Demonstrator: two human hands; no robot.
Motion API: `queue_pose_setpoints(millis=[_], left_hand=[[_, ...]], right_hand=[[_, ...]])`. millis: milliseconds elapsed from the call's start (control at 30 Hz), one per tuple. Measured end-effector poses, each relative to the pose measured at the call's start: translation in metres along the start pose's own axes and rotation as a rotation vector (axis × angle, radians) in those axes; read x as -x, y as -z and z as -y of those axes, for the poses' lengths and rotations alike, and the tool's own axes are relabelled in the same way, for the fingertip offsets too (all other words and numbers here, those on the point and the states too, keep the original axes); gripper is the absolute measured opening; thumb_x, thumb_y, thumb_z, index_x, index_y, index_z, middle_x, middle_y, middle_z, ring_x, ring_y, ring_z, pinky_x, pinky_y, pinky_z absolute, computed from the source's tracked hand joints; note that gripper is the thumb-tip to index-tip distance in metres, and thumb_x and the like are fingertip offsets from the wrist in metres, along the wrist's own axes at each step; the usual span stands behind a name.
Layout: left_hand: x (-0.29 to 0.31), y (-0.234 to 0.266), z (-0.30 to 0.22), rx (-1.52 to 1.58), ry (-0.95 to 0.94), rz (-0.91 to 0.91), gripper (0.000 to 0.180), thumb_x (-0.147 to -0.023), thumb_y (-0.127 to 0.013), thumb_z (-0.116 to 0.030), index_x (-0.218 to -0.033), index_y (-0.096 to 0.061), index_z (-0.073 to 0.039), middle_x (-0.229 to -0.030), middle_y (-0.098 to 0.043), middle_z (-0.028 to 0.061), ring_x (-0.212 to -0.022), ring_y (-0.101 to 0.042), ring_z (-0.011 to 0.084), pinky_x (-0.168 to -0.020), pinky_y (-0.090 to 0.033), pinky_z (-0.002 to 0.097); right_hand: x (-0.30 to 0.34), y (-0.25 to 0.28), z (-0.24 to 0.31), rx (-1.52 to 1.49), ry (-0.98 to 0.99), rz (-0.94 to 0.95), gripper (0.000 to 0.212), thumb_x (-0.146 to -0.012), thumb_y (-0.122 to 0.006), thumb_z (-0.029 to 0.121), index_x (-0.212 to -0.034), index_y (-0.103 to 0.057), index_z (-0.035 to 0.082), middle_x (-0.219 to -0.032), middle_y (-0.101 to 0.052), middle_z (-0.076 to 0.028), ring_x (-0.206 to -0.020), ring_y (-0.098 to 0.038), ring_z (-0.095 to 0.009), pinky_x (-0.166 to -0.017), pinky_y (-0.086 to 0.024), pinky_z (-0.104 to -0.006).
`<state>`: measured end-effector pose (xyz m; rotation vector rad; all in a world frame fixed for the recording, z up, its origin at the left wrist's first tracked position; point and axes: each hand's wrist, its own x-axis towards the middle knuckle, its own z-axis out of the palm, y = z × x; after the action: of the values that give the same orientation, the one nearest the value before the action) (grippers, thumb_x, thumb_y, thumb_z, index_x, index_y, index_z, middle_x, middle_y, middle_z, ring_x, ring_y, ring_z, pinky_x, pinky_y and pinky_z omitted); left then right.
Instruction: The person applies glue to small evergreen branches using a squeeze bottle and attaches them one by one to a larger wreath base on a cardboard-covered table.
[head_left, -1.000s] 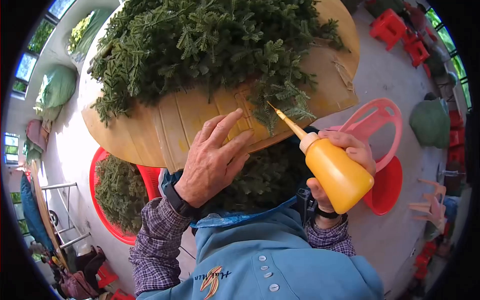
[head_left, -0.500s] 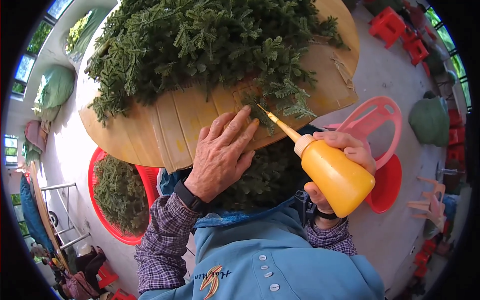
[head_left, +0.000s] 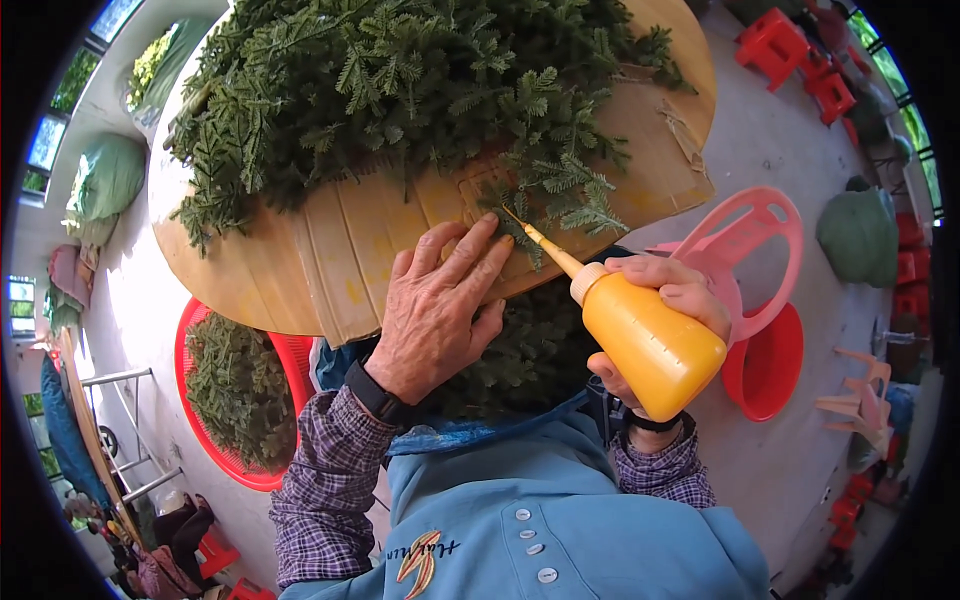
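My right hand (head_left: 690, 292) is wrapped round a squeeze bottle (head_left: 652, 342) of yellow-orange liquid, tilted with its long thin nozzle pointing up and left. The nozzle tip reaches a small green fir sprig (head_left: 524, 236) at the near edge of the cardboard. My left hand (head_left: 440, 300) lies with fingers stretched out on the flattened cardboard (head_left: 340, 262), its fingertips touching the sprig's left side. Just beyond my hands, a large heap of fir sprigs (head_left: 400, 100) covers most of the round table (head_left: 215, 265).
At lower left stands a red basket (head_left: 188, 400) full of greenery. A pink plastic chair back (head_left: 785, 240) and a red tub (head_left: 765, 370) are to the right. Red stools (head_left: 770, 48) stand far right. More greenery (head_left: 520, 350) lies below the table edge.
The bottle and my right hand have shifted slightly left and up, the nozzle tip moving further over the sprig. My left hand stays nearly in place.
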<state>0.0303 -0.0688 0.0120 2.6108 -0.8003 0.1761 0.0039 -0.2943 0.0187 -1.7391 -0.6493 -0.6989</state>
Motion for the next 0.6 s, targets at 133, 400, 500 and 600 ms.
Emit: queue_pose_setpoints(millis=[133, 400, 500, 600], left_hand=[[0.0, 0.0, 0.001, -0.003, -0.016, -0.011, 0.061, -0.076, -0.069, -0.018, -0.135, -0.057, -0.008, -0.147, -0.05, 0.0087, -0.126, -0.049, 0.0331, -0.101, -0.041, 0.0477], [0.0, 0.001, 0.0, -0.006, -0.017, -0.012, 0.061, -0.076, -0.069, -0.017, -0.135, -0.057, -0.008, -0.146, -0.05, 0.009, -0.126, -0.048, 0.0329, -0.102, -0.041, 0.0475], [-0.001, 0.001, -0.001, -0.004, -0.017, -0.013, 0.061, -0.076, -0.069, -0.017, -0.135, -0.058, -0.008, -0.146, -0.05, 0.0091, -0.126, -0.048, 0.0331, -0.102, -0.041, 0.0474], [-0.001, 0.0, -0.001, -0.009, -0.028, -0.029, 0.059, -0.076, -0.069, -0.016, -0.133, -0.058, -0.008, -0.145, -0.051, 0.0091, -0.125, -0.048, 0.0327, -0.1, -0.041, 0.0471]], right_hand=[[0.008, 0.001, 0.004, -0.041, -0.036, -0.012, 0.066, -0.079, -0.086, 0.027, -0.121, -0.037, 0.01, -0.118, -0.057, -0.018, -0.105, -0.063, -0.033, -0.09, -0.056, -0.0433], [0.017, 0.011, 0.017, -0.002, -0.054, -0.04, 0.068, -0.08, -0.085, 0.036, -0.122, -0.037, 0.011, -0.116, -0.057, -0.017, -0.103, -0.063, -0.035, -0.089, -0.055, -0.0474], [0.017, 0.012, 0.026, -0.043, -0.096, -0.029, 0.062, -0.081, -0.084, 0.024, -0.118, -0.037, 0.011, -0.119, -0.055, -0.018, -0.106, -0.062, -0.034, -0.091, -0.056, -0.0455], [0.025, 0.013, 0.024, -0.016, -0.082, -0.05, 0.065, -0.08, -0.085, 0.032, -0.12, -0.037, 0.011, -0.117, -0.057, -0.017, -0.104, -0.063, -0.034, -0.089, -0.056, -0.0459]])
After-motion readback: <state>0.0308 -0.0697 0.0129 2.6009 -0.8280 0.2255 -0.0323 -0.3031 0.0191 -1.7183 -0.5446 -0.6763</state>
